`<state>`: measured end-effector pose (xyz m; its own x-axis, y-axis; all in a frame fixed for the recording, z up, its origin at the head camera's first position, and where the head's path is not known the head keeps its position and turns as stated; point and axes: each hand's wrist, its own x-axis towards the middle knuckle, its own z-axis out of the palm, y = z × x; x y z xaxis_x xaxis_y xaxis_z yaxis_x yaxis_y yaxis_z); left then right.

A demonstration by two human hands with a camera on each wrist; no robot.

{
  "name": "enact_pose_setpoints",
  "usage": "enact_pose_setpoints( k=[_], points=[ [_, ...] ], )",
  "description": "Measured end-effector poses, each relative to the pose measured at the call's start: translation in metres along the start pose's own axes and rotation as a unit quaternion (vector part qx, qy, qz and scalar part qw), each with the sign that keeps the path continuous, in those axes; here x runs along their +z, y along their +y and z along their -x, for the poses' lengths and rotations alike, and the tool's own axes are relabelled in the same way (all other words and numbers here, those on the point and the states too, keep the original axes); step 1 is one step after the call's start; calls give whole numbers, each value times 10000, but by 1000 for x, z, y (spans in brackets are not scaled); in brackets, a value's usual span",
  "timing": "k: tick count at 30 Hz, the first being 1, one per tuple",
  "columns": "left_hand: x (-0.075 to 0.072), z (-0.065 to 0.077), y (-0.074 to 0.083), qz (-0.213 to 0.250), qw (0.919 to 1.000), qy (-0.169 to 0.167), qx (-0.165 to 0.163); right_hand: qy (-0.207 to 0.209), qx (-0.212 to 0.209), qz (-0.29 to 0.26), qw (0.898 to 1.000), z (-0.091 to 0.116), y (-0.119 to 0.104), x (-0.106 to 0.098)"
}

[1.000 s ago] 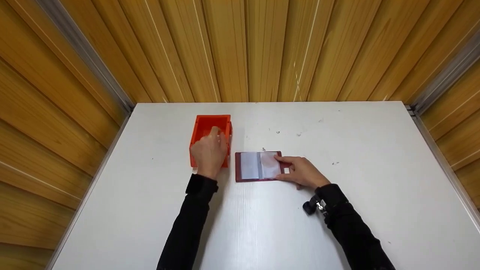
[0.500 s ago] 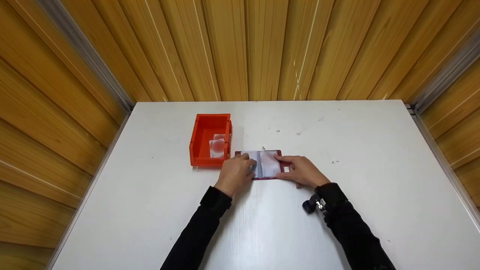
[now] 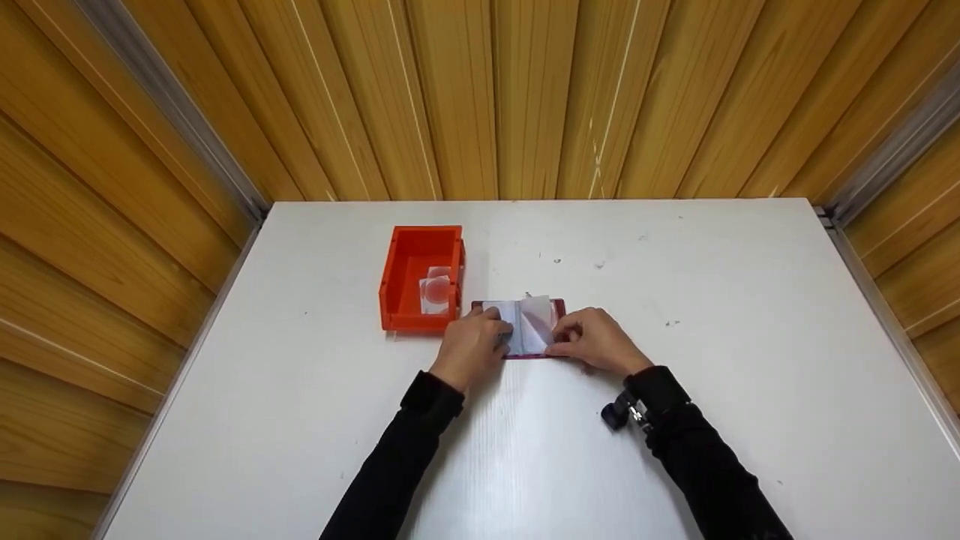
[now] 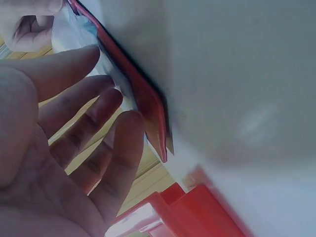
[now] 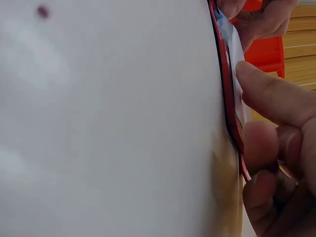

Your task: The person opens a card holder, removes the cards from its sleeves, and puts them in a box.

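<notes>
A small dark red card holder (image 3: 527, 345) with clear plastic pockets lies spread flat on the white table. My left hand (image 3: 471, 346) rests its fingertips on the left-hand page; the left wrist view shows those fingers (image 4: 126, 148) loosely bent along the red cover (image 4: 153, 108). At the right half, my right hand (image 3: 600, 341) pinches a clear page (image 3: 535, 311) near its lower right corner, and this page stands partly lifted. From the right wrist, the thumb (image 5: 271, 91) lies against the page, with the other fingers curled at the cover's edge.
An orange-red bin (image 3: 420, 324) stands behind and left of the card holder. Inside it lie a few clear square pieces (image 3: 436, 291) with round marks. Wood-patterned walls (image 3: 525, 97) enclose the back and sides of the table (image 3: 712, 300).
My left hand has come out of the bin to the card holder's left page. My right hand has shifted its grip, and a page on the right side now rises.
</notes>
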<state>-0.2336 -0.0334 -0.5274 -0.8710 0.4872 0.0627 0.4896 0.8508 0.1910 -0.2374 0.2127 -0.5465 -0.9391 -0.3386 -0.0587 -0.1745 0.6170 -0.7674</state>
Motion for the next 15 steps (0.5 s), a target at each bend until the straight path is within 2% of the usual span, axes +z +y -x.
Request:
enact_pose_setpoints(
  k=[4, 9, 11, 15],
  points=[
    [-2, -1, -1, 224, 9997, -9, -79, -79, 77, -264, 9996, 0, -3, 0],
    [-5, -1, -3, 474, 9986, 21, -236, -2, 125, -342, 9993, 2, -2, 1],
    [-6, -1, -4, 526, 9982, 104, -275, -30, 63, -428, 9991, 1, -2, 4],
    [-6, 0, -6, 538, 9972, 472, -220, -138, -58, -802, 9967, 0, -4, 9]
  ],
)
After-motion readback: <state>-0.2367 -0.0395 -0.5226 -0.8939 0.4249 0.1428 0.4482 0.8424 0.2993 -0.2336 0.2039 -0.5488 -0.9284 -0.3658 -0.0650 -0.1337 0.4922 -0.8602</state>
